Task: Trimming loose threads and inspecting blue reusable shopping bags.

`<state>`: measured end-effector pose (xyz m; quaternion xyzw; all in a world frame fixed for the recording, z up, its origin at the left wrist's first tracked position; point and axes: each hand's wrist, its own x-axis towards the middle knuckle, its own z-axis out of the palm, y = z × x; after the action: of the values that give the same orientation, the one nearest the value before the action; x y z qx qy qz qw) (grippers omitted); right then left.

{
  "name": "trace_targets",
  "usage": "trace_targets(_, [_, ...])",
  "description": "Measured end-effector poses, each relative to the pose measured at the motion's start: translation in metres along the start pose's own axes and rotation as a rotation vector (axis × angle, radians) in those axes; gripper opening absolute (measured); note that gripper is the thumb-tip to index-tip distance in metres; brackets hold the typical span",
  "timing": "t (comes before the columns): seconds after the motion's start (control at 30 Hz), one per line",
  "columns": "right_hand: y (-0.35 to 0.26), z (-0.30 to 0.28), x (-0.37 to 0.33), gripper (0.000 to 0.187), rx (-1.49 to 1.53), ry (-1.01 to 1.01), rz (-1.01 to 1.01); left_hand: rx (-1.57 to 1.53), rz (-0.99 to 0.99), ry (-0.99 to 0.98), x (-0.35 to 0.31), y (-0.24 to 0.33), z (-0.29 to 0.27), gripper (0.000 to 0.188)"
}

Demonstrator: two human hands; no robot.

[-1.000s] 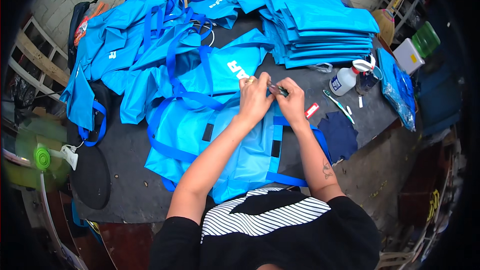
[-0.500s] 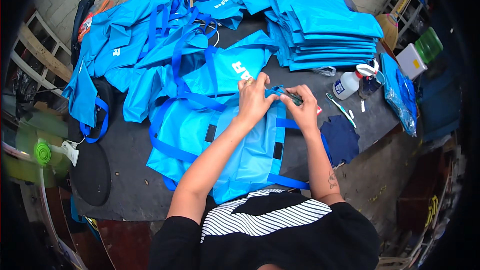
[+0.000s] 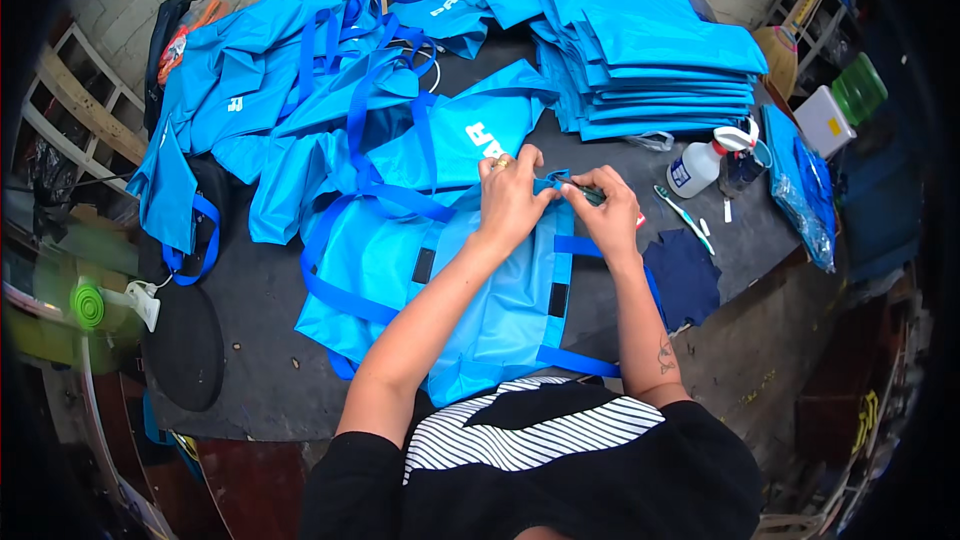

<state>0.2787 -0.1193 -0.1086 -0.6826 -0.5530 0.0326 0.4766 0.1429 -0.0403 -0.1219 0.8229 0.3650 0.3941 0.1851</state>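
Observation:
A light-blue tote bag with darker blue strap handles and black fastener strips lies spread in front of me. My left hand pinches its far hem, with a ring showing on one finger. Close beside it, my right hand is closed round a small dark green tool, whose thin tip meets the gathered corner of the bag. The fingers hide most of the tool, so its exact kind is unclear. Beyond my left hand lies another blue bag with white lettering.
Folded blue bags form a tall stack at the back right; loose ones heap up at the left. A spray bottle, a toothbrush and a navy cloth lie right. A small green fan stands at the left edge.
My hands stay at the same corner of the bag. The right fingers and the tool have shifted slightly, and the pinched hem looks a little more bunched. The rest looks the same.

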Motion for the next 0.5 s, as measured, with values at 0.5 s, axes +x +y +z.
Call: trace_targets(0.5, [-0.0067,-0.0010,0.0026,0.020,-0.095,0.014,-0.070,0.023,0.081,0.053,-0.0008,-0.0025,0.0015,0.043])
